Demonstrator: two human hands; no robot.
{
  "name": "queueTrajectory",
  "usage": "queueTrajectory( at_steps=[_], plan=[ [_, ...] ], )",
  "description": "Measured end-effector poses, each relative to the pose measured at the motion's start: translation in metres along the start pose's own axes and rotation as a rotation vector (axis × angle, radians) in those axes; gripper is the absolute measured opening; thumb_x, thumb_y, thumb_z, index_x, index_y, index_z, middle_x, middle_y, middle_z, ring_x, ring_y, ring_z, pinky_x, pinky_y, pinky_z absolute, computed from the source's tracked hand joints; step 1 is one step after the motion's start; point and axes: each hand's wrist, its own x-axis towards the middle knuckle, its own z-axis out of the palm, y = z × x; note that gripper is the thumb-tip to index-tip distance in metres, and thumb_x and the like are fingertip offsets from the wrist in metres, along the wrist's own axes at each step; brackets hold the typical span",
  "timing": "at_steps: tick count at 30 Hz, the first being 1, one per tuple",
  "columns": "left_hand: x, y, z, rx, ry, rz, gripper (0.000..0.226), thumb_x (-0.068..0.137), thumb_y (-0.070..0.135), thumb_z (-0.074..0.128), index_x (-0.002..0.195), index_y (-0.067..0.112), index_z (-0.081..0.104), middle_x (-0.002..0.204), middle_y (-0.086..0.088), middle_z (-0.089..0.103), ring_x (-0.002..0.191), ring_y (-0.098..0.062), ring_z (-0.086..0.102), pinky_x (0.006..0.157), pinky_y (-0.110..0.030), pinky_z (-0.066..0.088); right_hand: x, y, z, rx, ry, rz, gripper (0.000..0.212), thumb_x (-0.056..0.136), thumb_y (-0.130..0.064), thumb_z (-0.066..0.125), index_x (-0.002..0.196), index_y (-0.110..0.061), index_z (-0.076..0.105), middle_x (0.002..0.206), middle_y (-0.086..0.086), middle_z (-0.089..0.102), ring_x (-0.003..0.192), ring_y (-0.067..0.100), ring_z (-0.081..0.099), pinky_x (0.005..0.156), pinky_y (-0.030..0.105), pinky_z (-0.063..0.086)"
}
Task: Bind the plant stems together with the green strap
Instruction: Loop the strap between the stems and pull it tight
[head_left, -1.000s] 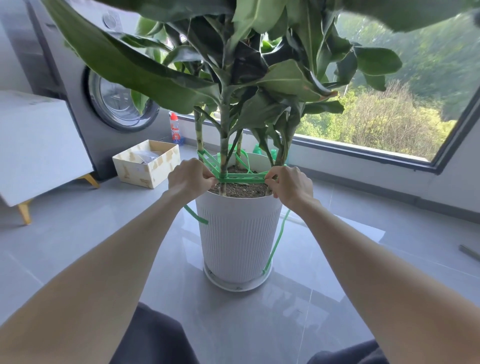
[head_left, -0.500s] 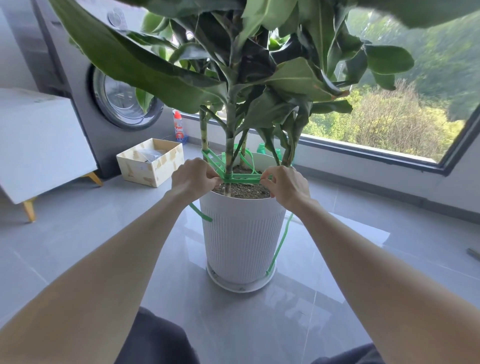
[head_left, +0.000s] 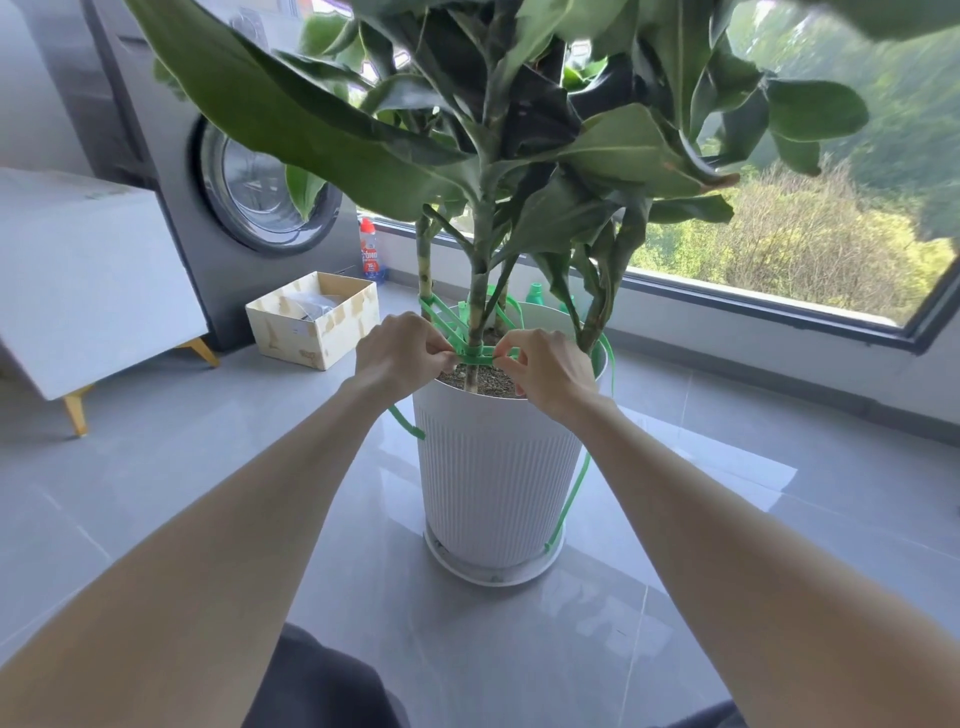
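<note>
Green strap (head_left: 474, 358) sits low on the plant stems (head_left: 480, 291), just above the soil (head_left: 485, 375), looped around them with a crossing on the near side of the middle stem. More than 1 band of it shows slanting up toward the leftmost stem.

Nearest to me, dark cloth (head_left: 322, 686) shows at the bottom edge, and both bare forearms reach forward over the grey tiled floor (head_left: 208, 493). My left grip (head_left: 400, 358) is narrow, thumb and fingers pinching the strap just left of the crossing. My right grip (head_left: 550, 374) pinches it just right of the crossing, the other fingers curled. The 2 grips are close together above the near rim of the white ribbed pot (head_left: 493, 467), with the middle stem between them.

1 loose end of the strap hangs below my left wrist, beside the pot wall. The other goes over the right rim and down the pot's right side to the saucer (head_left: 493, 576) the pot stands on.

Past the pot, large dark green leaves (head_left: 291, 119) spread overhead. On the floor to the left lies an open cardboard box (head_left: 311, 332) with clear plastic inside. Beyond it a bottle with a red cap (head_left: 370, 252) stands against the wall, and a green cap (head_left: 535, 293) peeks out behind the pot. A dark grey washing machine (head_left: 171, 171) with a round door stands further left, beside a white cabinet (head_left: 88, 280) on yellow legs. Farthest off, a wide window (head_left: 779, 312) looks onto sunlit trees.
</note>
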Motion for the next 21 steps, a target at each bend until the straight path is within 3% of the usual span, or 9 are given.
queueTrajectory(
  at_steps=[11, 18, 21],
  plan=[
    [0.0035, -0.001, 0.0019, -0.027, -0.005, 0.007, 0.017, 0.085, 0.033, 0.068, 0.096, 0.024, 0.076, 0.087, 0.006, 0.073, 0.081, -0.014, 0.063, 0.052, -0.019, 0.033, 0.0034, -0.0065, 0.0092, 0.062, 0.011, 0.017, 0.014, 0.093, -0.034, 0.057, 0.1, -0.027, 0.068, 0.076, 0.002, 0.068, 0.072, 0.024, 0.064, 0.066, 0.03, 0.051],
    [0.0068, -0.0025, 0.0063, -0.033, -0.011, -0.007, 0.016, 0.085, 0.035, 0.068, 0.096, 0.027, 0.076, 0.087, 0.007, 0.074, 0.085, -0.016, 0.064, 0.064, -0.025, 0.044, 0.0006, -0.0053, 0.0072, 0.055, 0.011, 0.03, 0.017, 0.093, -0.035, 0.056, 0.104, -0.029, 0.068, 0.074, -0.001, 0.069, 0.071, 0.022, 0.065, 0.06, 0.027, 0.047],
    [0.0063, -0.0028, 0.0086, -0.057, -0.01, -0.031, 0.017, 0.085, 0.034, 0.068, 0.099, 0.028, 0.075, 0.093, 0.007, 0.074, 0.09, -0.015, 0.064, 0.07, -0.027, 0.047, -0.0013, -0.0009, 0.0039, 0.032, 0.024, 0.029, 0.018, 0.092, -0.033, 0.057, 0.106, -0.032, 0.067, 0.072, -0.004, 0.066, 0.072, 0.019, 0.064, 0.051, 0.022, 0.037]
  ],
)
